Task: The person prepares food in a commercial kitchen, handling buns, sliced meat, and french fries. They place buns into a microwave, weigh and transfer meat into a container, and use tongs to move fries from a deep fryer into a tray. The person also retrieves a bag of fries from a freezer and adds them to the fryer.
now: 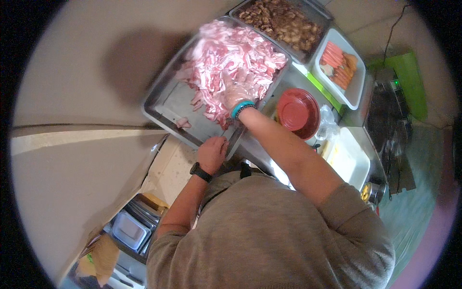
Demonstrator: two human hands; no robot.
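Observation:
A large metal tray [169, 95] lies before me with a heap of sliced raw meat [234, 54] over its far part. My right hand [240, 88], in a clear plastic glove, presses on the near side of the heap. Its fingers look spread, their tips partly lost against the meat. The bare left hand [213, 153] is curled over the tray's near rim; its fingertips are hard to see. One small meat scrap [183, 123] rests apart on the tray's bare metal floor.
Beyond stands a tray of browned, sauced food [281, 21]. To the right are a white bin [357, 97] holding sausages [341, 68], a red plastic bowl [312, 124], a crumpled plastic bag [326, 123] and a white tub [350, 159]. Lidded containers [130, 230] sit at lower left.

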